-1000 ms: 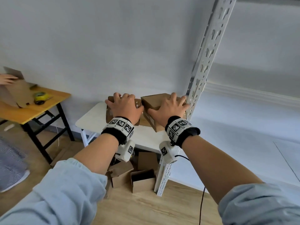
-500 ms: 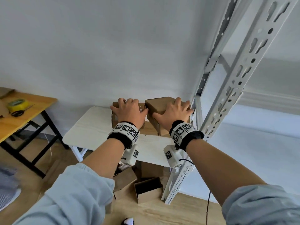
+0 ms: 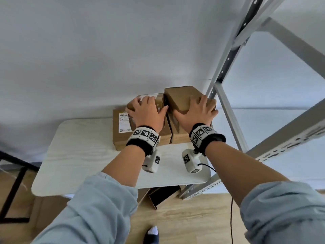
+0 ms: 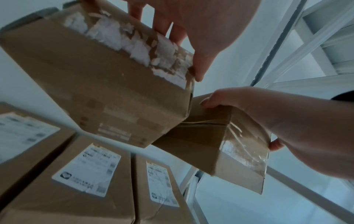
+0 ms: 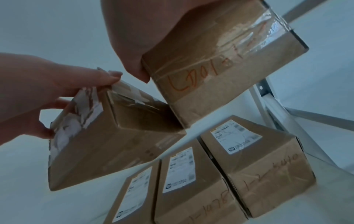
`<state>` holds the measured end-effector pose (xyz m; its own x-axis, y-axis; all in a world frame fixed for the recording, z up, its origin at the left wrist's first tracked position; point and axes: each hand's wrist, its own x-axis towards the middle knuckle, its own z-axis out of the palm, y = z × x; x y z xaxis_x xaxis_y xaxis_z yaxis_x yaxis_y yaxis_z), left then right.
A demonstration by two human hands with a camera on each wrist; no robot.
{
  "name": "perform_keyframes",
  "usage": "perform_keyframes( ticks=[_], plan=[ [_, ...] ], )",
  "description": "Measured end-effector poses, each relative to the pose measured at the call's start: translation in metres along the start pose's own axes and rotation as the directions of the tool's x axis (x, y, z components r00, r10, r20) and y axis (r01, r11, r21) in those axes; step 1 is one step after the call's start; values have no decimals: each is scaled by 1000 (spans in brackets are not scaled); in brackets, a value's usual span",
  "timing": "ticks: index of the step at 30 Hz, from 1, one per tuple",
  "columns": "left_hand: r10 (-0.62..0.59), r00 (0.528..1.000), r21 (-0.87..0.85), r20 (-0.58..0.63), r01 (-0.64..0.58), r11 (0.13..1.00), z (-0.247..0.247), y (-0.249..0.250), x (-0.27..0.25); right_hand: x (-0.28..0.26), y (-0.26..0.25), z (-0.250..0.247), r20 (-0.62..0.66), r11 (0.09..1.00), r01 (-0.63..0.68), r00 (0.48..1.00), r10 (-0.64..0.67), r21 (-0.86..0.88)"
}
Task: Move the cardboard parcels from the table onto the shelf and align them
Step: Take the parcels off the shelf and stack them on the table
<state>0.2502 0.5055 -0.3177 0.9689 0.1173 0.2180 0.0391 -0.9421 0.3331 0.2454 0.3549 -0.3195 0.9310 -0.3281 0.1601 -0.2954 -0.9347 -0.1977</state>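
Cardboard parcels, five counted in all: two in the hands, three lying on the bench.

Fingers [image 4: 162,22] of the left hand [image 3: 147,113] spread over the top of the first parcel [image 4: 107,94], thumb curled down at its near corner; grasping it from above. Torn white label remains along its top edge. Fingers [image 3: 204,101] of the right hand [image 3: 195,113] spread the same way over the second parcel [image 5: 220,63], thumb at one side, the other fingers at the far side; also grasping. Clear tape and orange handwriting on its near face.

Both parcels held up in the air, tilted, side by side, above the three others. Lower corners very close together; touching or not, cannot tell.

Below, three parcels in one row on the white bench [image 3: 79,155]: one at the left [image 5: 134,194], one in the middle [image 5: 184,181], one at the right [image 5: 264,166]. Standing close against each other, each with one white printed label on top, and handwriting on the near faces of the middle and right ones.

Just right of the bench, the grey metal shelf frame [image 3: 226,67] with perforated posts. Under the bench, on the wooden floor [image 3: 193,222], open cardboard boxes [image 3: 163,196], not clearly countable.
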Motion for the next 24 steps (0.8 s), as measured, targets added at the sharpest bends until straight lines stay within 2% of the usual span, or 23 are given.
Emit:
perform_keyframes(
  ticks=[7, 10, 13, 24],
  plan=[
    [20, 999, 1, 42, -20, 1000, 64, -10, 22, 18, -5, 63, 4, 996, -91, 996, 91, -10],
    [66, 992, 18, 108, -68, 998, 90, -16, 19, 16, 0, 88, 66, 990, -142, 988, 141, 15],
    [103, 976, 9, 191, -107, 994, 109, -23, 8, 9, 3, 105, 157, 992, -123, 981, 117, 26],
    [152, 958, 61, 244, -171, 983, 105, -24, 13, 12, 3, 96, 283, 997, -75, 956, 80, -30]
  ],
)
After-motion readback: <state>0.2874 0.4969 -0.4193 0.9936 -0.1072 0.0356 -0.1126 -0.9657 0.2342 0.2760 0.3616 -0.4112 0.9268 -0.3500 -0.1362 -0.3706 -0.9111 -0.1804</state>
